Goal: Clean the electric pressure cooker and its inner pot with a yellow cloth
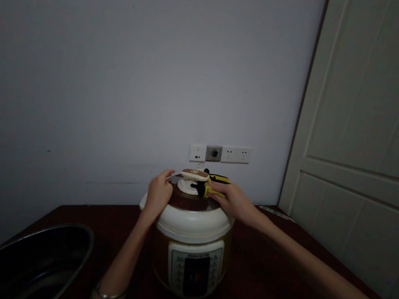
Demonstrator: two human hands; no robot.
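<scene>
Head view shows the cooker (193, 224) on the worktop (260, 273), near the wall (194, 71); it seems heavy, rigid and smooth, better held under both sides. Right hand (233, 199) clamps a yellow-black tool (202, 188); left hand's (159, 193) grip I cannot tell.

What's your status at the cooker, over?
Right hand holding yellow-and-black item beside lid handle; left hand at left of lid. Cooker upright, lid on. Basin at left, apart from cooker.

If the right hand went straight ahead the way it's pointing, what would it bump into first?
Probably the lid handle: the right hand and its yellow-and-black tool point left towards it. Depth is unclear, so the tool may be touching it.
</scene>
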